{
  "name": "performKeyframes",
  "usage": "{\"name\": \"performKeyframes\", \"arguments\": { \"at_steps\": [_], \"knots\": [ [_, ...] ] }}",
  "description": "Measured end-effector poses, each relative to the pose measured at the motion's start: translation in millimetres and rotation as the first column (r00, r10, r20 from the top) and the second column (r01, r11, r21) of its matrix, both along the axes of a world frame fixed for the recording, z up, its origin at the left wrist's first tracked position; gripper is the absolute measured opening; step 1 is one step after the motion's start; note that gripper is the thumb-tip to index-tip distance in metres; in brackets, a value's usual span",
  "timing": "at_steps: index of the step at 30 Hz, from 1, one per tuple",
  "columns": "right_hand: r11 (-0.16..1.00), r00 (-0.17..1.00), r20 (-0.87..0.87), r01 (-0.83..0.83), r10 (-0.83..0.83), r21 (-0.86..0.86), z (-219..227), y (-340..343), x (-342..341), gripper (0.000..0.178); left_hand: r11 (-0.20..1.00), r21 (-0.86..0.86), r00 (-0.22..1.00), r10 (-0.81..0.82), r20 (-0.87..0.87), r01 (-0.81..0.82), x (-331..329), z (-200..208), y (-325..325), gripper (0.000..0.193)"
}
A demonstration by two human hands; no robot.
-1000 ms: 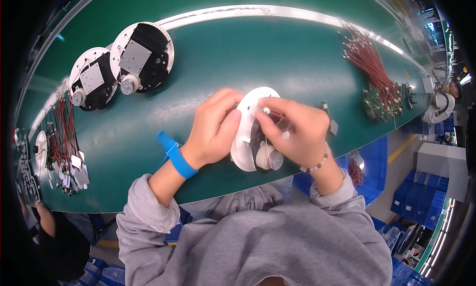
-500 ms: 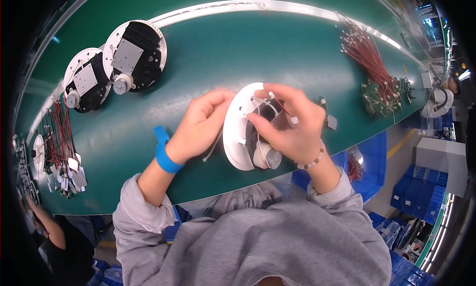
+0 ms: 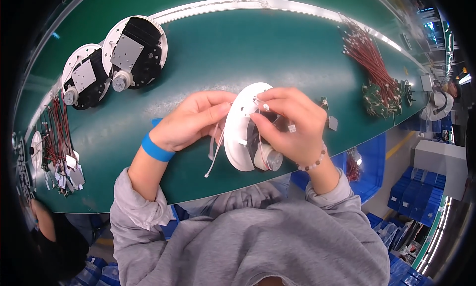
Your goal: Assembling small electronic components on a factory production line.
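White disc assembly (image 3: 237, 137), tilted over green table (image 3: 213, 53), both hands (image 3: 191, 118) clamped on it, at opposite sides

The 2 forearms (image 3: 150, 179) angled inward; left hand (image 3: 191, 120) and right hand (image 3: 301, 126) faced each other, fingers (image 3: 285, 93) bent.

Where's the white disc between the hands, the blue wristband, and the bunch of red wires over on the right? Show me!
White disc (image 3: 236, 130): head view, on its white flat side.
Blue wristband (image 3: 156, 148): head view, on the band's middle.
Red wires (image 3: 369, 59): head view, on the bunch's middle.
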State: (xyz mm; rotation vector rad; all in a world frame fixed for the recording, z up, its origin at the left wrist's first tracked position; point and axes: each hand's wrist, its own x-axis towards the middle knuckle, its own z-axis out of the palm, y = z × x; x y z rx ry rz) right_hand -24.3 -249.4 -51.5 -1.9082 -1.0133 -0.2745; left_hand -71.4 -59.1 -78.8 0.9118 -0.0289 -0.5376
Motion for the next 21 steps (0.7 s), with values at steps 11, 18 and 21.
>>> {"name": "performKeyframes", "arguments": {
  "at_steps": [11, 18, 21],
  "knots": [
    [0.998, 0.994, -0.094, 0.052, -0.056, -0.043, 31.2, -23.1, 12.9, 0.013, 0.966, 0.24, 0.99, 0.064, 0.128, -0.094, -2.3, 5.3, 5.3, 0.023],
    [0.969, 0.955, -0.245, -0.205, 0.167, -0.14, 31.9, -16.4, 11.1, 0.012, 0.957, 0.216, 0.965, 0.144, 0.219, -0.192, -6.0, 7.7, -3.3, 0.021],
    [0.925, 0.926, -0.307, -0.298, 0.22, -0.236, 40.0, -19.3, 17.2, 0.01, 0.951, 0.233, 0.964, 0.15, 0.221, -0.202, -6.1, 7.0, -3.9, 0.021]
  ]
}}
